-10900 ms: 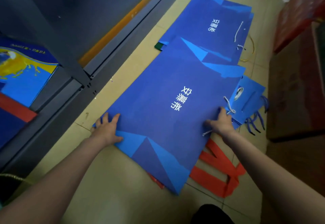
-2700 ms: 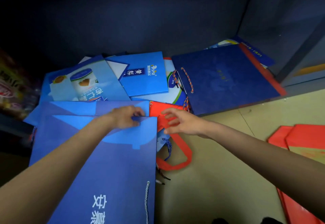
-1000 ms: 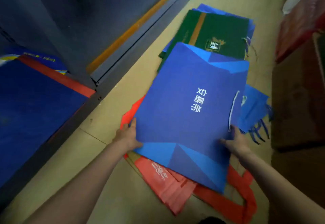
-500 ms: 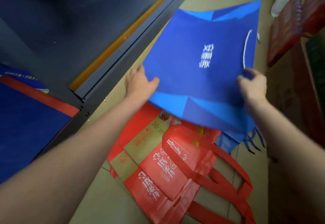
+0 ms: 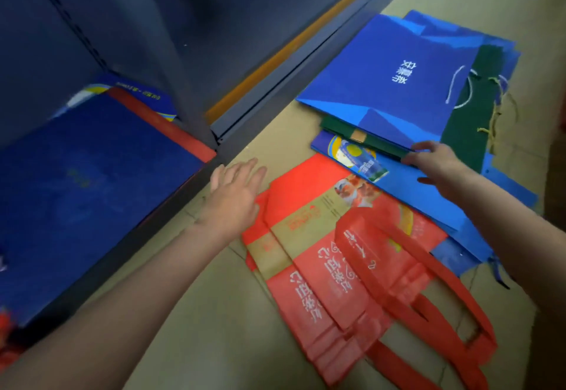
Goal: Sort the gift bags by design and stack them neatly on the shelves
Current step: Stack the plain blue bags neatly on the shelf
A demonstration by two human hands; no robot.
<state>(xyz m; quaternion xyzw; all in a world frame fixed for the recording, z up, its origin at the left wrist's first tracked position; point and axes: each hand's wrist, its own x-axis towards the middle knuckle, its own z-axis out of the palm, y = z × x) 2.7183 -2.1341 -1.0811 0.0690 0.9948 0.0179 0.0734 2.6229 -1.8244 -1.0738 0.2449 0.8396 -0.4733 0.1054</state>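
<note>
A tan tiled floor (image 5: 196,328) is carrying two loose heaps of flat bags. Red fabric bags (image 5: 346,273) with long strap handles are lying spread on it nearest the camera. Beyond them, a blue picture bag (image 5: 407,193) is resting on the tiles, bearing a green bag (image 5: 468,113) and a blue bag with white lettering (image 5: 389,80). At left, a low dark shelf (image 5: 171,193) is holding a navy bag (image 5: 88,181) lying flat.

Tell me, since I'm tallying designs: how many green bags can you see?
1. The green bag lies on the floor pile, sandwiched under the top blue bag, by the right hand. More may be hidden underneath.
</note>
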